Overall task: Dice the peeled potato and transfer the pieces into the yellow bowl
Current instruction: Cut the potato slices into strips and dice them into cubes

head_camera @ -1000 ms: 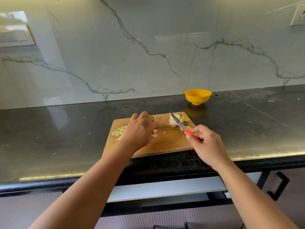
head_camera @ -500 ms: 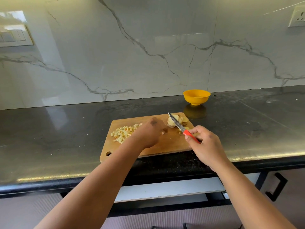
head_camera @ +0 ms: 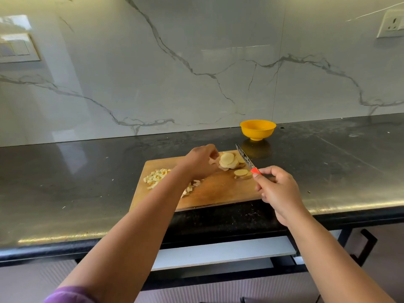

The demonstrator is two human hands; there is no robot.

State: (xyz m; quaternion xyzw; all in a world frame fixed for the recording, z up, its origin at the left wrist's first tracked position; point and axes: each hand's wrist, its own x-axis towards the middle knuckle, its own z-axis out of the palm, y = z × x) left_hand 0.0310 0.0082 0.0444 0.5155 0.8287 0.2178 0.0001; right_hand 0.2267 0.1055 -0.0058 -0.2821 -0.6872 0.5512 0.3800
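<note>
**Potato half diced, bowl waiting at the far side**

The yellow bowl (head_camera: 258, 129) stands on the dark counter (head_camera: 65, 182), just beyond the far right corner of the board (head_camera: 214, 193) and apart from it. From this angle only its inner wall shows, and no pieces are visible in it.

On the board, the dice (head_camera: 157, 178) lie in a loose heap at the left, partly hidden behind the left forearm. A stack of slices (head_camera: 228, 161) sits at the far right, with two more slices (head_camera: 241, 173) just near of it.

The left hand (head_camera: 201, 160) reaches the stack, fingers curled, tips at the stack's left edge; whether they pinch a slice cannot be told. The right hand (head_camera: 278, 189) grips the red handle of the knife (head_camera: 246, 159), fingers wrapped round it, blade raised and pointing far-left, just right of the stack.
</note>
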